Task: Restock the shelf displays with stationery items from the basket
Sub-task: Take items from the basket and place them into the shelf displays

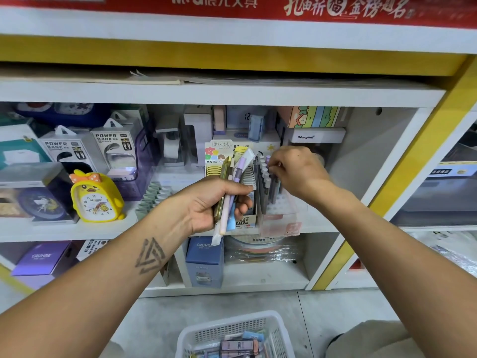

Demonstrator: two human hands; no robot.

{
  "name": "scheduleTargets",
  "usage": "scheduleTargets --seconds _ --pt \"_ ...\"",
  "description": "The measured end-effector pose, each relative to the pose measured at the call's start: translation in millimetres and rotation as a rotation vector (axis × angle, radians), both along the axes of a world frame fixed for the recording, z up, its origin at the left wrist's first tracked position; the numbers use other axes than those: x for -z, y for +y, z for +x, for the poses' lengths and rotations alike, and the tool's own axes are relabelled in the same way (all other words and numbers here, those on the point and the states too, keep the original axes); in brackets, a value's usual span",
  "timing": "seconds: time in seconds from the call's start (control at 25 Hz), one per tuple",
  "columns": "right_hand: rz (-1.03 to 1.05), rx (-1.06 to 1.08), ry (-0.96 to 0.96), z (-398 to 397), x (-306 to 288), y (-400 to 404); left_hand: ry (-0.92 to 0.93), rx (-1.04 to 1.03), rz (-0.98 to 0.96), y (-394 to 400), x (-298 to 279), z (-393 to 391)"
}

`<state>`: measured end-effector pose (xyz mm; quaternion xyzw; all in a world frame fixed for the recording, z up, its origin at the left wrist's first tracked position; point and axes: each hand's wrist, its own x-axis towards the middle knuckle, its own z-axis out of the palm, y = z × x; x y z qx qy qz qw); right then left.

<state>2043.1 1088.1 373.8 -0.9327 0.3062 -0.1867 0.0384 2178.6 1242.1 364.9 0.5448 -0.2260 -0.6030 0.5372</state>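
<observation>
Pens, a mixed bundle of slim plastic ones in olive, pale pink, lilac and blue point(230, 192), stand upright in the left hand point(215, 204), whose fingers are curled round the middle of the bundle; the bundle is held in front of the middle white shelf point(64, 229), just left of the display; the lowest pen tip hangs below the shelf edge. The right hand point(294, 167) reaches into the clear plastic pen display stand point(280, 210) on that shelf; its fingertips pinch the top of one lilac-capped pen among the row of grey and lilac capped pens point(264, 174) standing in the stand; the exact pen gripped cannot be told apart from its neighbours. Behind the left hand stands a printed cardboard display box with colourful cartoon shapes point(218, 151). Further left on the same shelf: a yellow duck-shaped alarm clock with an orange bow point(95, 197); two boxed power banks in white and clear packaging point(90, 148). On the lower shelf stands a blue carton marked CRUHRE point(205, 262). On the grey floor below sits the white perforated plastic basket point(277, 332), holding small stationery packets in pink, blue and dark tones point(240, 346); the basket is well apart from both hands.
</observation>
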Motion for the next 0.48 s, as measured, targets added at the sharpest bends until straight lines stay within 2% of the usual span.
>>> scheduleTargets --seconds 0.08,0.12,0.2,0.28,0.48 --pt "0.012 -0.022 -0.011 2 -1 0 -0.005 0.004 -0.002 0 0 0" --pt "0.099 -0.013 -0.100 4 -4 1 -0.010 0.005 -0.003 0 0 -1" --pt "0.471 0.001 -0.382 9 -12 8 -0.027 0.013 -0.001 -1 -1 -1" --pt "0.787 -0.028 -0.526 12 -17 15 -0.043 0.024 0.003 -1 0 -2" --pt "0.961 -0.038 -0.683 17 -21 18 -0.049 -0.001 0.023 3 0 4"
